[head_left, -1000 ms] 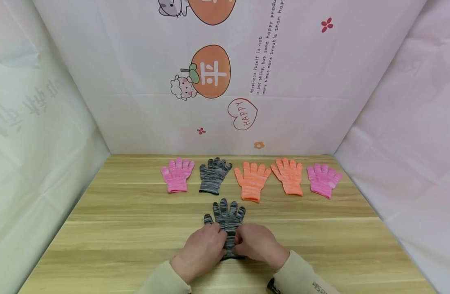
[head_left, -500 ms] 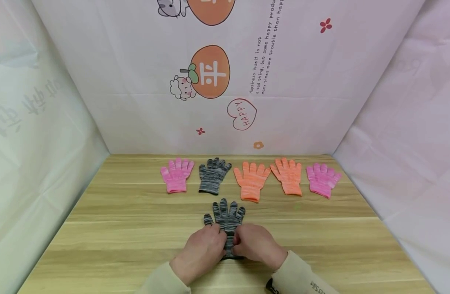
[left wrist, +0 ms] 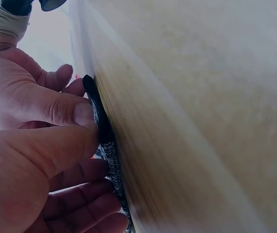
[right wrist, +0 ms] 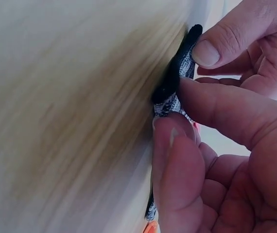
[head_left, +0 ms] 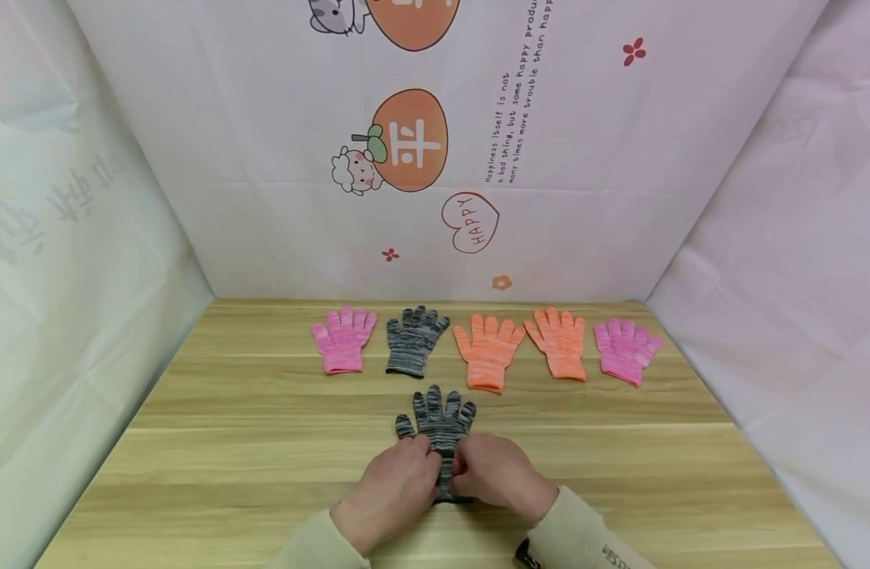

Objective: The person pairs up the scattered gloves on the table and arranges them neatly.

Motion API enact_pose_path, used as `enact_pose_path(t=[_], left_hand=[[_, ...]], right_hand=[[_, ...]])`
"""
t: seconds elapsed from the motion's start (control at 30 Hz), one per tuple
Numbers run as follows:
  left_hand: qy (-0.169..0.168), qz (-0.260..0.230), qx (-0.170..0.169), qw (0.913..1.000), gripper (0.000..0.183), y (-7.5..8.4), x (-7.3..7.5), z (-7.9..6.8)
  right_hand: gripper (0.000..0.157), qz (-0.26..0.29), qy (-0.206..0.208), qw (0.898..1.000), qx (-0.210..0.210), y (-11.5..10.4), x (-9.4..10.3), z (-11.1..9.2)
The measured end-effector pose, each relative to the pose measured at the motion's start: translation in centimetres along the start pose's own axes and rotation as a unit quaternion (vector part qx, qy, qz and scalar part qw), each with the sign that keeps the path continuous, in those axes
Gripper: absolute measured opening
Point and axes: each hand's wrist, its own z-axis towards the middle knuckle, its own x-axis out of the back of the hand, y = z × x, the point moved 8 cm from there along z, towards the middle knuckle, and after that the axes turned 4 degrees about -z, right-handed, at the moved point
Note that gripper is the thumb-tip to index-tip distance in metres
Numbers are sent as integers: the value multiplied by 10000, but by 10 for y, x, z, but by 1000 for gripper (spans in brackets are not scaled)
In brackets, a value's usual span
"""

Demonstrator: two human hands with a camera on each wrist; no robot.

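Both hands at near-centre of bench (head_left: 228,442), on the grey glove (head_left: 443,416) lying flat, fingers pointing away from the person. Left hand (head_left: 395,490) pinches the glove's cuff end w/ thumb and fingers curled on the knit; right hand (head_left: 499,474) pinches the same end from the other side. Hands nearly touching each other over the cuff. Wrist views: thumbs pressed on the dark cuff edge (left wrist: 99,121) (right wrist: 177,87), fabric bunched slightly off the wood.

Back row near the wall, L to R: pink glove (head_left: 342,340), 2nd grey glove (head_left: 413,341), orange glove (head_left: 487,352), 2nd orange glove (head_left: 561,341), 2nd pink glove (head_left: 625,349). All flat, apart from each other, well apart from the held one.
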Motion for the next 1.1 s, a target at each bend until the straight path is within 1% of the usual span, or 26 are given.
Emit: enact_pose_path(t=[0.13,0.27,0.4,0.5,0.63,0.7,0.8,0.97,1.1], left_hand=[[-78,-83,28,9999,13,-1,-1,0],[-123,-69,33,9999,13,0,-2,0],[-121,42,23,9999,14,1,-1,0],[-83,61,52,9999,16,1,-1,-1],[68,71,77,9999,18,1,1,-2],[168,135,52,9998,20,1,1,-3],[260,175,-6,9995,19,2,3,-3],[198,196,-37,9996,18,3,2,-3],[148,220,-25,9996,19,2,0,-3]], right_hand=[[20,85,-60,9999,52,1,1,2],[24,175,-34,9998,55,5,8,5],[24,269,200,9994,11,8,21,9],[31,414,341,9985,-117,12,29,15],[44,592,586,9962,-236,16,41,26],[48,678,730,9947,-257,19,47,33],[51,965,791,9914,-384,23,51,45],[51,1515,810,9833,-596,28,55,65],[51,1757,869,9774,-787,31,59,78]])
